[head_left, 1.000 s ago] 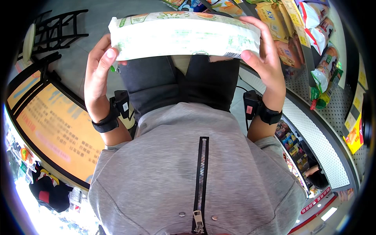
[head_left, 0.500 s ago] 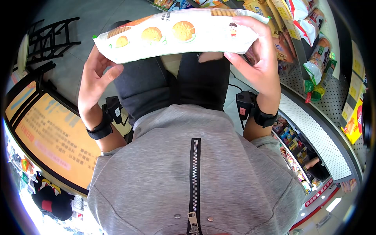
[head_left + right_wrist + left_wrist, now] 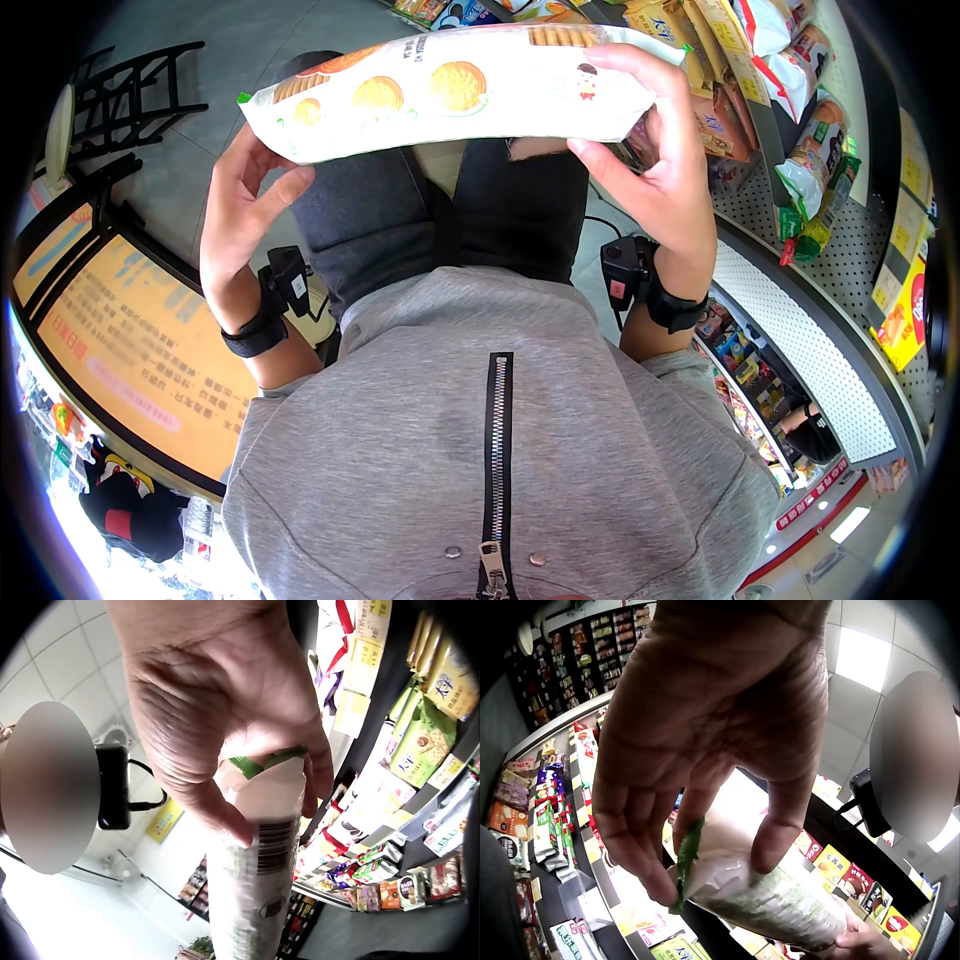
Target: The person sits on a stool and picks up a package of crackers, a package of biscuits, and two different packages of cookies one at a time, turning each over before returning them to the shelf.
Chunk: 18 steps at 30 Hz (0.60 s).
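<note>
A long white biscuit pack (image 3: 420, 105), printed with round biscuits and a small cartoon figure, is held level above the lap in the head view. My left hand (image 3: 240, 200) grips its left end, thumb by the lower edge and fingers behind. The other end is in my right hand (image 3: 665, 175), with fingers over the top and the thumb against the lower edge. In the left wrist view, fingers and thumb bracket the pack's green-tipped end (image 3: 688, 855). A barcode (image 3: 274, 847) shows below the right thumb in the right wrist view.
Shelves of packaged snacks (image 3: 815, 150) stand on the right, with yellow price tags along their edges. On the left are an orange sign board (image 3: 140, 350) and a black metal frame (image 3: 140, 95). Dark trousers (image 3: 380, 210) lie below the pack.
Both hands have rolled the pack, so the face with biscuit pictures now shows instead of the face with fine print and barcode. Over the last half second it has turned only slightly.
</note>
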Each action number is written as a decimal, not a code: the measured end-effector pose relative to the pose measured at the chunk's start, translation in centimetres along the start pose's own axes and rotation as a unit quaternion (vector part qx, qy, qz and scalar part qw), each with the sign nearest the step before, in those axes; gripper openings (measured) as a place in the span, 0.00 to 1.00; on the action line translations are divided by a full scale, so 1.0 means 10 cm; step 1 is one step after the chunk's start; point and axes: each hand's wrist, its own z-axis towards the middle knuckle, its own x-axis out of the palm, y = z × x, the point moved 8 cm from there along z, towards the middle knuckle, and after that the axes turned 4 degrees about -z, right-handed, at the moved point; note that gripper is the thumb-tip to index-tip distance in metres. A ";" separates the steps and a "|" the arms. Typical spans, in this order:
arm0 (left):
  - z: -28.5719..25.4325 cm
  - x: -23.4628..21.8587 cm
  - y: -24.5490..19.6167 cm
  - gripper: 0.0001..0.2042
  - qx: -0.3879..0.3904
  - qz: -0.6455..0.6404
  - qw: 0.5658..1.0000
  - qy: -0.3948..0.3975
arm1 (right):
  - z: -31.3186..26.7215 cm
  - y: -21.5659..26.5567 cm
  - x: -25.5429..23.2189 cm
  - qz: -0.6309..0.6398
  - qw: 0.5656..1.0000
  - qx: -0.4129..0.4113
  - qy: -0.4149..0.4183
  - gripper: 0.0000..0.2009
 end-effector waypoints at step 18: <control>-0.04 0.01 -0.04 0.22 -0.001 0.018 1.000 -0.005 | -0.01 0.00 0.00 0.006 1.000 0.009 0.001 0.27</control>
